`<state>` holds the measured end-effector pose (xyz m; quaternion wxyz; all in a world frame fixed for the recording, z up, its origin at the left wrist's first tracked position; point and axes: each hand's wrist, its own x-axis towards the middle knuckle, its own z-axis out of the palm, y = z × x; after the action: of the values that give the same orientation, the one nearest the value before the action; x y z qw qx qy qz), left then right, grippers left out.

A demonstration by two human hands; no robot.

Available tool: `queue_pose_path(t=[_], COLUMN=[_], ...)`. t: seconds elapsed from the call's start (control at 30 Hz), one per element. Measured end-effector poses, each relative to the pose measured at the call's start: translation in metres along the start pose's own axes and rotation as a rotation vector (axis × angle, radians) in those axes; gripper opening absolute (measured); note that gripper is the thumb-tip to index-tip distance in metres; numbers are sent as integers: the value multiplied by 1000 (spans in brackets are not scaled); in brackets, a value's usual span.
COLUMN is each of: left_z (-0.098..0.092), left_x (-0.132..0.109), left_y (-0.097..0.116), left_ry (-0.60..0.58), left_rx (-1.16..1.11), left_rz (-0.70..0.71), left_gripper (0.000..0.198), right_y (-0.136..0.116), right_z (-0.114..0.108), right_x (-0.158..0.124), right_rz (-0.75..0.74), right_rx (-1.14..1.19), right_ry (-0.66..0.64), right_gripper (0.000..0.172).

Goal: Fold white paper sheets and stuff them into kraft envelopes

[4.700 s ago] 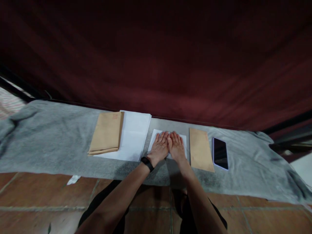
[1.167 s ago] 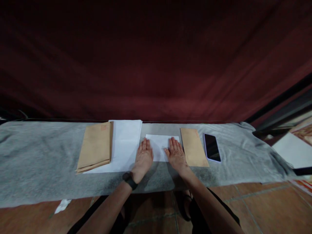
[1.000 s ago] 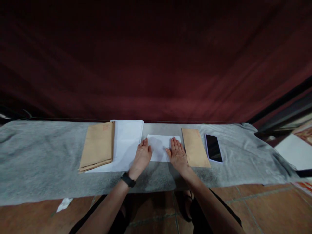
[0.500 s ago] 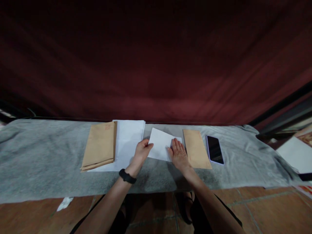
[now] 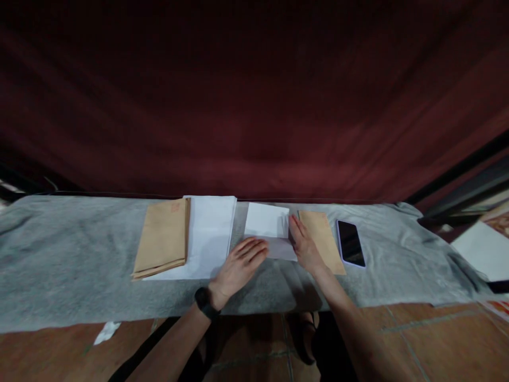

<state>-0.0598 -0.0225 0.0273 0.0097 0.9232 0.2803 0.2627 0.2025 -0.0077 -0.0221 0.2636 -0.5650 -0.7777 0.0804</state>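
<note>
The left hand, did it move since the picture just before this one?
Yes. Compared with the pile of brown envelopes, the left hand has moved right, farther from the pile, and a little down the picture.

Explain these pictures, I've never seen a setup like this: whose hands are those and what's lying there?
No machine here: these are one person's bare left hand and right hand, all seen from one camera on that person's head, looking forward and down. On a gray cloth lie, left to right, a pile of brown envelopes overlapping white sheets, a creased white paper, a single brown envelope and a smartphone. The left hand is over the creased white paper's near left part, the right hand at its right edge; I can't tell whether either grips it.
</note>
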Motion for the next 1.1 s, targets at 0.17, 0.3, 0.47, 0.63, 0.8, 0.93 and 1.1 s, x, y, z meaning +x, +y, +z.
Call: queue_pose_path(t=[0.17,0.3,0.47,0.63,0.8,0.93,1.1], left_z=[13,17,19,14,13,14,22], left_x=[-14,-24,-38,-45,-46,-40,-30], left_y=[4,7,0,-13,-23,-30,-35], left_ry=[-177,-263,-324,-358,-311,-254,-186], left_rx=[-31,-34,-77,-203,-405,-491,-688], left_rz=[-97,-132,-155,-264,-379,-512,-762], left_gripper=[29,29,39,32,24,24,30], right_y=[-21,-34,-31,-28,-28,-26,-22], right_z=[-7,-6,-8,-14,-14,-14,-7], right_x=[-18,-30,-38,-41,-39,-34,-26], right_rz=[-210,-253,-232,-213,-102,48,289], right_rx=[-14,13,33,167,292,318,345], right_ry=[-300,-385,-395,-411,-390,-398,-342], right_gripper=[76,63,56,42,29,28,29])
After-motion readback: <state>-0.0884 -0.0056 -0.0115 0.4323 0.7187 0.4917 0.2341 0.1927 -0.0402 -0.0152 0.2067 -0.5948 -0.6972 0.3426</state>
